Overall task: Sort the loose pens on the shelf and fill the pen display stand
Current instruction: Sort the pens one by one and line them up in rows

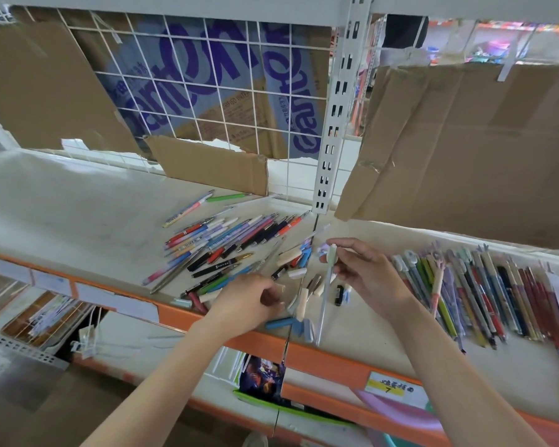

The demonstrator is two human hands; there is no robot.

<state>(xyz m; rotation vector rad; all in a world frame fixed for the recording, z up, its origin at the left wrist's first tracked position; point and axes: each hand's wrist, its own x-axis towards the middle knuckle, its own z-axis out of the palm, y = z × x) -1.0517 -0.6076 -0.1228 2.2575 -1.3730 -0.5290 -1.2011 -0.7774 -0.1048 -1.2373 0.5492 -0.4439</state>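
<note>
Closest in, the left hand sits low over the front of the pale grey shop shelf, fingers curled around what looks like a small cream pen cap. Can't tell for sure if it's a cap or a stub. Just beside it the right hand pinches a slim clear pen with a pale green top, held nearly upright above a scatter of loose caps and short bits.

So I'd say the sorting step is underway: matching a cap to a pen, or deciding which group this one joins. To the right there's a tidy row of sorted pens and pencils; further back left, the mixed heap of coloured pens is untouched. No display stand visible anywhere.

Next move probably needs lining up cap and tip carefully, then laying the pen in the right-hand row without knocking it.
</note>
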